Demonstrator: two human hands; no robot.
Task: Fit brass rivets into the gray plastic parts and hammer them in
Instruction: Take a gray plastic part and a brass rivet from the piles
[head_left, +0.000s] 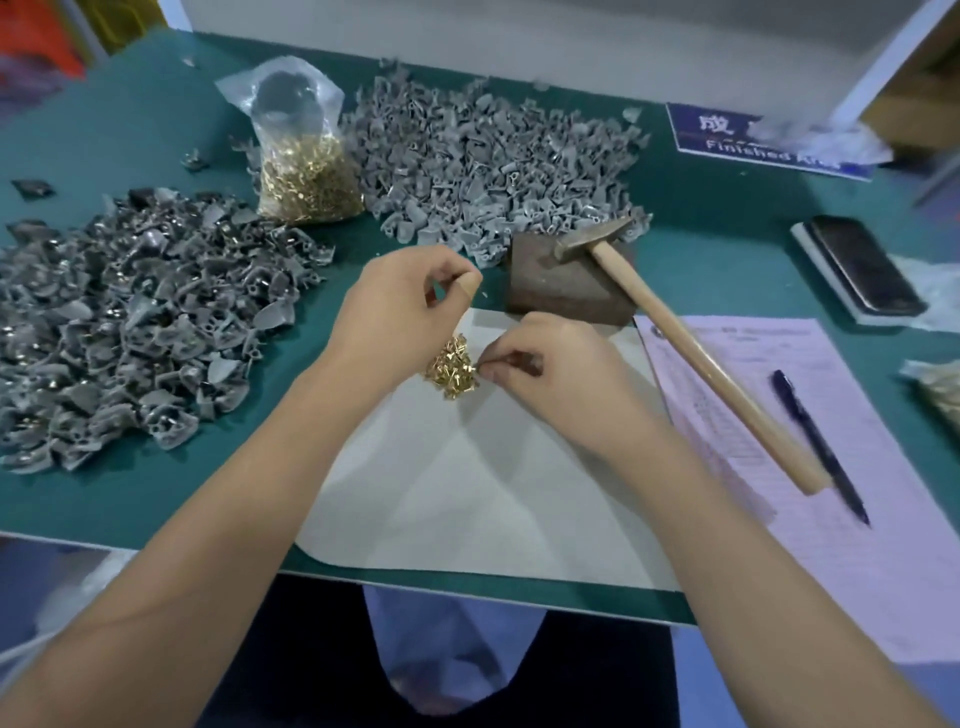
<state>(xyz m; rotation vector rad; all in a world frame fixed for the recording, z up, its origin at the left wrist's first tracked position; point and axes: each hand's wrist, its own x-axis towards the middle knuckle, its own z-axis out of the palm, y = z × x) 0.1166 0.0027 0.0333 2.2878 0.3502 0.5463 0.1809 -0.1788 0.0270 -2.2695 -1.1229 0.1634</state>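
1. Green matting covers the worktop (156, 499), with a pale mat (467, 493) laid in front of us and two heaps of gray plastic parts on it: one at the far centre (488, 161), one at our left (130, 322) that seems to carry metal glints.
2. Brass rivets lie in a small loose pile (451, 370) on the pale mat, and more sit in a clear bag (306, 171) between the heaps.
3. Our right hand (545, 374) is low at the pile's edge, thumb and forefinger curled in a pinch; its grip seems closed on a rivet (too small to be sure).
4. Our left hand (400, 306) hovers above the pile, fingertips pinched together; what that grip holds we cannot tell.
5. For this step we judge it best to take a single rivet by its shank, head kept to one side, so it drops straight into a part's hole.
6. The hammer (691, 348) rests with its head on the dark block (566, 286), untouched and close to our right hand.
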